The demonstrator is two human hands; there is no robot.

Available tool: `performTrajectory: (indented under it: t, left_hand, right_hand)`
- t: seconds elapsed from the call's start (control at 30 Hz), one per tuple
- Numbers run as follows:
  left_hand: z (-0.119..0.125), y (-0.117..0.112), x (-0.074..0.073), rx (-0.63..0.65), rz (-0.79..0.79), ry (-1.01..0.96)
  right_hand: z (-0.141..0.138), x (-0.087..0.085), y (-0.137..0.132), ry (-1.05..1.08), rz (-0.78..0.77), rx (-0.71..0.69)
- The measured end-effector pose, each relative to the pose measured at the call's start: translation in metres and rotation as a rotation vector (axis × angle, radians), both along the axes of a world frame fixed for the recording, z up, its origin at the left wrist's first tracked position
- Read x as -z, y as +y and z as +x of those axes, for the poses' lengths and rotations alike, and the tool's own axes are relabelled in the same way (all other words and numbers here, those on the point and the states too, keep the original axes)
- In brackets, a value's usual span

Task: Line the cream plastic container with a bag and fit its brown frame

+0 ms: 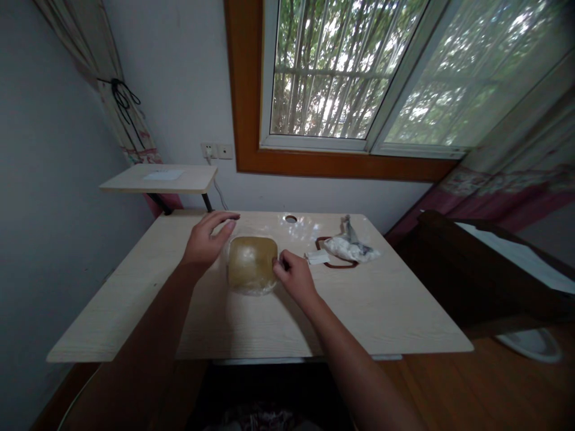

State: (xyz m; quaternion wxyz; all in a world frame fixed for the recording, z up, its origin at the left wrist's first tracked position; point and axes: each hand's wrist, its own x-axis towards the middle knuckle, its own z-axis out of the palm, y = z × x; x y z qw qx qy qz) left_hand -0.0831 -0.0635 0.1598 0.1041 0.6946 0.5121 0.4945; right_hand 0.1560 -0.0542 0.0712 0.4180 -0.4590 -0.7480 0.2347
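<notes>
A tan, rounded-square container (252,263) sits on the table in front of me, its top shiny with clear plastic film (255,292) that shows crinkled around the lower edge. My right hand (296,276) is closed in a pinch at the container's right edge, where the film lies. At the upper left corner is my left hand (207,240), thumb apart from the stretched fingers; whether it touches the film there I cannot tell.
Right of the container, a brown rectangular frame (342,266) lies under a crumpled clear bag (350,246), with a small white packet (318,257) beside it. The wooden table (386,323) has a cable hole near the wall and a raised shelf (130,179) at left.
</notes>
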Motion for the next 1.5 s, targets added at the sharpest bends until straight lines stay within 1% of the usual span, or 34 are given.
performTrajectory:
  t: [0.03, 0.1, 0.23, 0.3, 0.4, 0.5, 0.6, 0.67, 0.73, 0.8, 0.83, 0.97, 1.07, 1.2, 1.27, 1.33, 1.43, 1.5]
  left_hand:
    - [0.004, -0.002, 0.002, 0.043, -0.042, 0.007]
    - [0.01, -0.001, 0.011, 0.104, -0.124, 0.016]
    - [0.016, 0.009, 0.036, 0.109, -0.23, -0.002]
    - [0.015, 0.013, 0.046, 0.129, -0.274, -0.073]
    - [0.012, 0.018, 0.057, 0.205, -0.359, -0.258]
    - [0.012, 0.02, 0.061, 0.264, -0.431, -0.381]
    - [0.015, 0.022, 0.06, 0.265, -0.457, -0.422]
    - [0.019, 0.023, 0.058, 0.262, -0.478, -0.439]
    - [0.023, 0.025, 0.058, 0.265, -0.512, -0.463]
    - [0.026, 0.026, 0.058, 0.277, -0.549, -0.503]
    - [0.027, 0.027, 0.059, 0.286, -0.562, -0.531]
    - [0.029, 0.031, 0.064, 0.356, -0.586, -0.667]
    - [0.032, 0.034, 0.067, 0.414, -0.596, -0.755]
    - [0.039, 0.037, 0.072, 0.413, -0.634, -0.882]
    - [0.04, 0.039, 0.078, 0.407, -0.637, -0.923]
    - [0.041, 0.041, 0.087, 0.388, -0.602, -0.942]
    - [0.04, 0.043, 0.101, 0.332, -0.531, -0.93]
    - [0.039, 0.042, 0.11, 0.299, -0.507, -0.917]
  right_hand:
    - [0.0, -0.001, 0.001, 0.018, -0.007, 0.001]
    - [-0.001, -0.003, 0.002, 0.05, -0.018, 0.003]
    - [0.001, -0.008, 0.004, 0.103, -0.044, 0.0]
    - [0.002, -0.009, 0.004, 0.127, -0.062, -0.001]
    - [0.004, -0.008, 0.005, 0.158, -0.068, 0.008]
    - [0.002, -0.006, 0.007, 0.23, -0.004, 0.038]
    - [0.0, -0.007, 0.01, 0.337, 0.077, 0.074]
    - [-0.002, -0.01, 0.012, 0.386, 0.102, 0.03]
    - [-0.003, -0.014, 0.014, 0.394, 0.095, -0.061]
    - [-0.004, -0.017, 0.017, 0.373, 0.05, -0.129]
    - [-0.004, -0.017, 0.019, 0.363, 0.016, -0.141]
    - [-0.003, -0.015, 0.027, 0.382, -0.136, -0.119]
    - [-0.002, -0.013, 0.033, 0.418, -0.214, -0.107]
    - [0.0, -0.013, 0.044, 0.462, -0.305, -0.076]
    - [0.001, -0.012, 0.05, 0.476, -0.336, -0.066]
    - [0.003, -0.011, 0.057, 0.501, -0.376, -0.059]
    - [0.006, -0.006, 0.067, 0.545, -0.434, -0.031]
    - [0.008, -0.002, 0.071, 0.547, -0.442, -0.017]
